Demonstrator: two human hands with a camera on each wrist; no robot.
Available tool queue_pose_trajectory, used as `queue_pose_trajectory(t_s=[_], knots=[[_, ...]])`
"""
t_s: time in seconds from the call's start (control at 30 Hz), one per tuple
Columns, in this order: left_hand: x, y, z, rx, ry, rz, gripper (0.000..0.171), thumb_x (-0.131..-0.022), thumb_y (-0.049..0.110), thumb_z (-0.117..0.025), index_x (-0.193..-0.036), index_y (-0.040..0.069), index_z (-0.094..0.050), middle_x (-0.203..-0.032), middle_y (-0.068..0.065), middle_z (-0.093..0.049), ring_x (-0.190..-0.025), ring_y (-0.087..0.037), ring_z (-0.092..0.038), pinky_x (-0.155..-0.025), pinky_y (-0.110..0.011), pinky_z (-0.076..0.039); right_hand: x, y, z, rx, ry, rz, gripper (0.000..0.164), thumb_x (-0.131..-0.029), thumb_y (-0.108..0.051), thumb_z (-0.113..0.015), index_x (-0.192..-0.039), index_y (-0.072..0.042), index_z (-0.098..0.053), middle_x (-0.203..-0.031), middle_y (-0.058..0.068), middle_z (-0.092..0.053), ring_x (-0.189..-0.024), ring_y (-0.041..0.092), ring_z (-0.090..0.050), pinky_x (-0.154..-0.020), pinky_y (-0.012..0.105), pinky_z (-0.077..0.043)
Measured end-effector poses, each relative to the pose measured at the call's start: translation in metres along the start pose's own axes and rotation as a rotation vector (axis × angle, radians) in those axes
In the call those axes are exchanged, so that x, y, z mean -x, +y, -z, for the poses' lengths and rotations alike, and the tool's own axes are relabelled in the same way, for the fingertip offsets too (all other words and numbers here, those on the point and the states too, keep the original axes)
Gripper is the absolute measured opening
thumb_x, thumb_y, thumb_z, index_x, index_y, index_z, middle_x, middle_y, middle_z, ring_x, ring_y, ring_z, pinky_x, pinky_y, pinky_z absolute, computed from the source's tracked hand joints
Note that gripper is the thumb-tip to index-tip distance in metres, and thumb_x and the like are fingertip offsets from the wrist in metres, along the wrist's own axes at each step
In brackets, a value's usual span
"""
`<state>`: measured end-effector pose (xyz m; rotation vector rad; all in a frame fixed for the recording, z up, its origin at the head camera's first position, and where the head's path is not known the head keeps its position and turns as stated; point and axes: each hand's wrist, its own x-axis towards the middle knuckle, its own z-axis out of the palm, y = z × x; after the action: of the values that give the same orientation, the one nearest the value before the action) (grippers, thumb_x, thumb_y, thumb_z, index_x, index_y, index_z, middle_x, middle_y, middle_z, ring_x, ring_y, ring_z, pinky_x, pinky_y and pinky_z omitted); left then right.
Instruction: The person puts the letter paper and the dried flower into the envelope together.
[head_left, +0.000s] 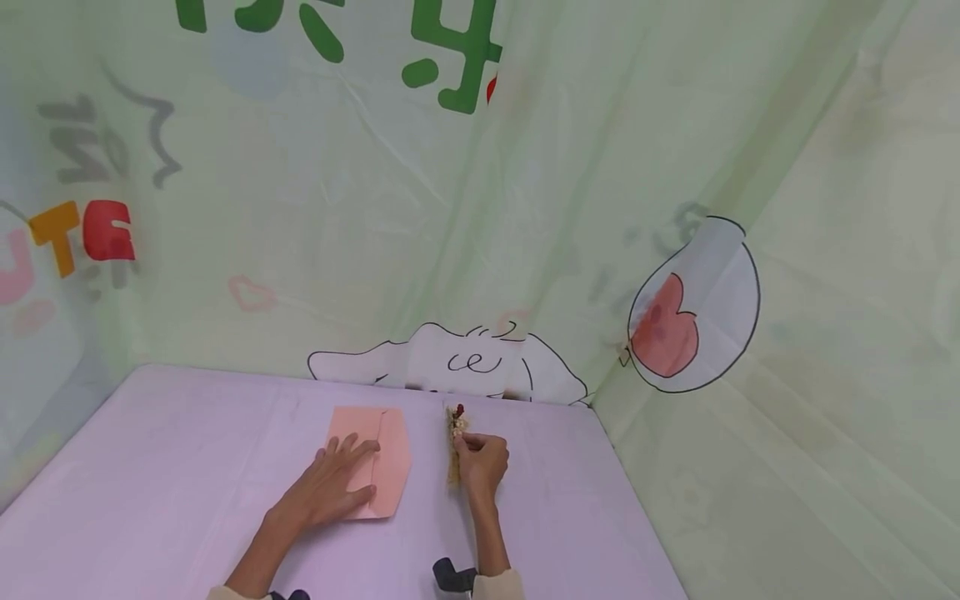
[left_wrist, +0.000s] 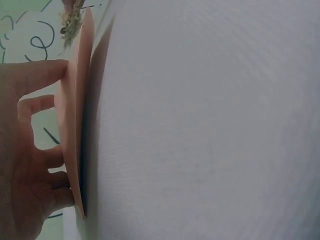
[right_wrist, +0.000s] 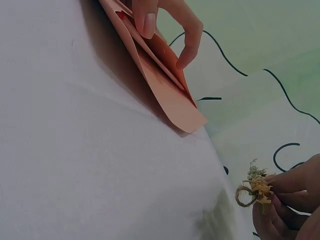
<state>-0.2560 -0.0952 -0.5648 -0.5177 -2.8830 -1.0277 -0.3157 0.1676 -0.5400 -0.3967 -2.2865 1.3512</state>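
Note:
A pink paper envelope (head_left: pixel 390 467) lies on the table with its flap spread out to the right. My left hand (head_left: pixel 322 492) rests on it, fingers spread and fingertips touching the upper face. In the right wrist view the mouth of the envelope (right_wrist: pixel 167 95) gapes, and a small red bit shows inside. To the right, my right hand (head_left: pixel 482 467) pinches a small dried flower bouquet (head_left: pixel 459 423) between thumb and fingertips. The bouquet has a dark red bloom at its top, pale sprigs and a straw-coloured lower part. A twine loop (right_wrist: pixel 245 196) hangs off it in the right wrist view.
A pale lilac cloth covers the table (head_left: pixel 180 450). Behind it and at the sides hang light green printed curtains (head_left: pixel 540 208), meeting the table's back edge. Black wrist mounts (head_left: pixel 453 575) sit at both of the person's cuffs.

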Motion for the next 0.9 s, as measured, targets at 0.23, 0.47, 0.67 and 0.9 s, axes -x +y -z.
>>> queue_pose_trajectory(t_s=[0.23,0.47,0.67,0.9], knots=[[-0.001,-0.001,0.0,-0.021,0.024,-0.011,0.067,-0.102,0.044,-0.065,-0.161,0.015,-0.052,-0.171,-0.032,-0.038,-0.158,-0.067,-0.028,-0.129,-0.078,-0.024,-0.001,-0.004,-0.005,-0.063,-0.041,0.009,0.008,-0.087,-0.004,-0.088,-0.091,0.002,-0.086,-0.079,0.015,-0.081,-0.061,0.015,-0.071,-0.053,0.028,-0.058],[-0.001,-0.001,-0.001,-0.029,0.028,-0.005,0.066,-0.102,0.044,-0.066,-0.159,0.016,-0.053,-0.171,-0.032,-0.04,-0.157,-0.067,-0.03,-0.128,-0.079,-0.025,0.004,-0.015,-0.003,-0.137,-0.117,-0.024,0.008,-0.088,0.0,-0.086,-0.094,0.005,-0.084,-0.081,0.019,-0.081,-0.06,0.016,-0.073,-0.053,0.03,-0.062],[-0.002,0.0,0.0,-0.033,0.03,-0.004,0.066,-0.101,0.043,-0.067,-0.159,0.015,-0.054,-0.17,-0.033,-0.04,-0.157,-0.067,-0.03,-0.127,-0.079,-0.026,0.009,-0.017,-0.008,-0.187,-0.185,-0.016,0.009,-0.087,0.001,-0.086,-0.095,0.006,-0.084,-0.081,0.02,-0.081,-0.061,0.017,-0.075,-0.054,0.03,-0.064],[-0.002,-0.001,-0.002,-0.029,0.014,0.003,0.066,-0.101,0.045,-0.067,-0.159,0.016,-0.054,-0.171,-0.033,-0.039,-0.157,-0.067,-0.029,-0.127,-0.08,-0.025,0.018,-0.015,-0.018,-0.217,-0.239,0.018,0.008,-0.087,0.002,-0.085,-0.093,0.006,-0.084,-0.077,0.018,-0.08,-0.056,0.012,-0.072,-0.052,0.028,-0.063]])
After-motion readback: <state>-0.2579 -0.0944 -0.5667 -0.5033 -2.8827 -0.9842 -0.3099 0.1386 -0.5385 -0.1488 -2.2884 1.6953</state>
